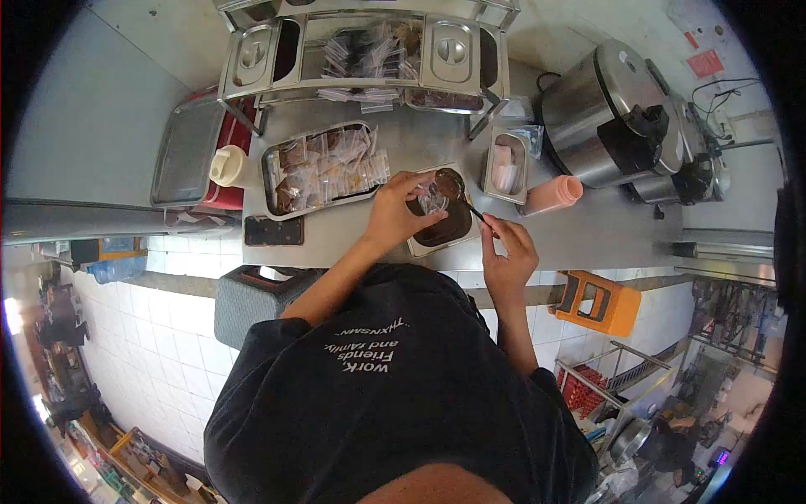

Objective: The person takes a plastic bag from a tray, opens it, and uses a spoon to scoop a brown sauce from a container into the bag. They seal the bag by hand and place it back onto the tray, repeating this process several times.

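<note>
My left hand pinches a small clear plastic bag over a metal pan of dark brown sauce. In my right hand is the dark handle of a spoon. Its bowl, coated in brown sauce, lies close beside the bag's mouth above the pan. To the left of my left hand stands a metal tray with many filled small plastic bags of brown sauce.
A smaller metal container with bags and a pink-orange bottle stand right of the pan. Large steel cookers fill the back right. A cream bottle and a phone are left. Behind is a raised metal rack.
</note>
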Available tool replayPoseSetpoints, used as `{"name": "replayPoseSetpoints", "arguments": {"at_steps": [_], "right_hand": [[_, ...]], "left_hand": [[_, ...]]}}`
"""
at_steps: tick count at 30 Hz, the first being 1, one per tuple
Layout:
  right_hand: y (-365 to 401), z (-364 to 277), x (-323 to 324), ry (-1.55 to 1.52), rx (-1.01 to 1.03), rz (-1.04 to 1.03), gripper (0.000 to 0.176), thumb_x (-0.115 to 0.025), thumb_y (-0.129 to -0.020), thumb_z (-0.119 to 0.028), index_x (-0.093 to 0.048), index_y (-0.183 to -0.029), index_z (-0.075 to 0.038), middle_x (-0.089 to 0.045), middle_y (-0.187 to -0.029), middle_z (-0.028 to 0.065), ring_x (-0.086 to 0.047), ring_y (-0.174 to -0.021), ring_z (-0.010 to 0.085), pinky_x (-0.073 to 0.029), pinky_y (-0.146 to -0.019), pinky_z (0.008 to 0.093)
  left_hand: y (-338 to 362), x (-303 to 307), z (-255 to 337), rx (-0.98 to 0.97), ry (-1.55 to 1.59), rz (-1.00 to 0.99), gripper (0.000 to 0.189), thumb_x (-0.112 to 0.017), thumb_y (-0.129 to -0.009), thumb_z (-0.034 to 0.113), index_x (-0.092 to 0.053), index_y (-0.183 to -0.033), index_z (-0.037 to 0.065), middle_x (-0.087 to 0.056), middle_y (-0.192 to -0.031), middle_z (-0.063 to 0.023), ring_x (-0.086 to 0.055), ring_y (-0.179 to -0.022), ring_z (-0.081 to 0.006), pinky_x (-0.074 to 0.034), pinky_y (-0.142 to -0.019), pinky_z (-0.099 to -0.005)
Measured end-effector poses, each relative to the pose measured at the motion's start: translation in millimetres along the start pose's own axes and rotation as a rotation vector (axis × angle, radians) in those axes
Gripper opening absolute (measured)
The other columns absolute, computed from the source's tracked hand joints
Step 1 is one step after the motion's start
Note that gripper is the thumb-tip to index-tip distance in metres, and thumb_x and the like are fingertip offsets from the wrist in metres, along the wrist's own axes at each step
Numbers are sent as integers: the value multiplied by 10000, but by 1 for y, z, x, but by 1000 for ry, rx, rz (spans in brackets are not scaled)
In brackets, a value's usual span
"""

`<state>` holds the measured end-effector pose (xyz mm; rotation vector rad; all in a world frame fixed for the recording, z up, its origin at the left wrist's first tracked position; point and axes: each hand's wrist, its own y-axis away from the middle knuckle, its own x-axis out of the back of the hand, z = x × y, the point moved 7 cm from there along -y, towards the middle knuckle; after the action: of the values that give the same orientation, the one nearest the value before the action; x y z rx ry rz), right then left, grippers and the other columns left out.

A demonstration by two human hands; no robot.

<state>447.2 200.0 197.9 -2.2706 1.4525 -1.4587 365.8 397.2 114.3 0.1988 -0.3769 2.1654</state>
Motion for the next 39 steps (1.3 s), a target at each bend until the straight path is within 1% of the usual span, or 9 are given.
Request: {"name": "replayPoseSetpoints", "arguments": {"at_steps": [23,26,29,32,33,34,35,36,39], "right_hand": [[-2,-19,8,101,245,106,170,-803,-805,-27,-772,-966,-72,-743,-913,46,-695,-787,200,-539,-697,312],[0,-16,4,70,245,109,174,-804,-807,-25,-770,-970,-77,-742,-910,51,-698,-783,204,-540,-699,308],[-1,-10,-1,19,132,102,175,-801,-816,-31,-770,-983,-76,-744,-913,58,-699,-766,223,-542,-700,308],[8,33,-21,-162,-285,-34,203,-817,-804,-81,-769,-1001,-78,-746,-952,90,-703,-773,247,-547,-703,333],[15,48,-38,-85,-306,-211,248,-825,-795,-110,-761,-1032,-74,-740,-971,104,-698,-817,265,-547,-744,349],[25,69,-56,-5,-320,-386,297,-834,-787,-138,-752,-1063,-70,-734,-991,119,-693,-861,283,-546,-785,365],[38,83,-75,83,-330,-559,347,-843,-778,-167,-744,-1095,-66,-728,-1010,133,-687,-905,301,-546,-826,382],[45,63,-87,127,27,-556,491,-841,-775,-283,-688,-1188,-66,-697,-1052,144,-649,-1005,344,-490,-925,449],[15,-24,-83,-158,101,-292,541,-819,-792,-331,-637,-1221,-56,-672,-1063,136,-612,-1058,371,-426,-986,487]], "left_hand": [[-6,1,6,5,10,19,701,-938,-681,199,-652,-1311,89,-657,-1110,-114,-696,-976,-213,-597,-856,-329],[-5,2,9,6,8,27,698,-938,-682,204,-652,-1308,88,-657,-1104,-111,-700,-963,-213,-600,-842,-329],[-4,3,5,9,41,48,694,-941,-679,232,-657,-1297,90,-659,-1100,-113,-709,-920,-211,-602,-819,-325],[0,5,-2,25,74,50,700,-945,-675,269,-660,-1288,86,-662,-1100,-116,-716,-869,-204,-601,-794,-316],[3,9,-3,33,78,52,705,-946,-673,282,-660,-1286,83,-663,-1101,-118,-718,-853,-201,-600,-787,-312],[7,12,-3,87,77,27,722,-965,-660,264,-647,-1279,72,-666,-1073,-67,-677,-903,-148,-592,-833,-293],[10,17,-2,101,86,31,714,-963,-660,272,-651,-1269,69,-663,-1072,-76,-688,-885,-153,-592,-813,-292],[14,20,0,119,100,29,706,-960,-660,280,-655,-1259,66,-660,-1072,-85,-699,-867,-158,-591,-793,-292],[24,31,21,124,221,35,685,-962,-664,259,-654,-1236,46,-647,-1061,-71,-701,-857,-142,-585,-779,-279]]}}
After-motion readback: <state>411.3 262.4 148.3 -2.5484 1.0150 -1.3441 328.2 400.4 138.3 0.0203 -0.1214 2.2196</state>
